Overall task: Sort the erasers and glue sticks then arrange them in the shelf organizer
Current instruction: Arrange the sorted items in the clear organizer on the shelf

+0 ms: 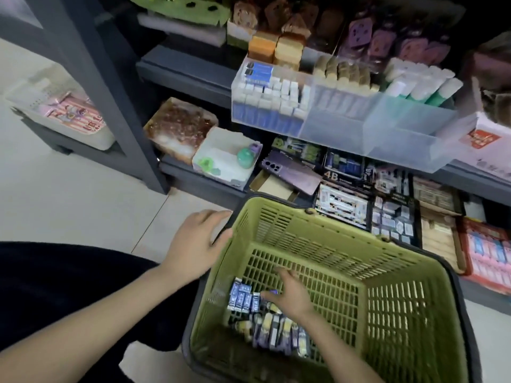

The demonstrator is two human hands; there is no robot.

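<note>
A green plastic basket (pixel 392 308) stands on the floor below the shelves. In its near left corner lie several blue-wrapped erasers (pixel 242 298) and a pile of purple and yellow packets (pixel 279 333). My right hand (pixel 290 293) is inside the basket, fingers spread over the erasers; whether it grips one cannot be seen. My left hand (pixel 196 243) rests against the basket's left rim with its fingers loosely extended. Above, a clear shelf organizer (pixel 345 128) holds rows of blue-and-white erasers (pixel 272 102), tan erasers (pixel 344 73) and green-and-white glue sticks (pixel 423 84).
The dark shelf frame (pixel 116 87) rises at left. A white box with green items (pixel 226 161) and a purple phone case (pixel 290 171) sit on the lower shelf, with boxed stationery (pixel 387 211) to the right. Pale tiled floor (pixel 69 194) lies at left.
</note>
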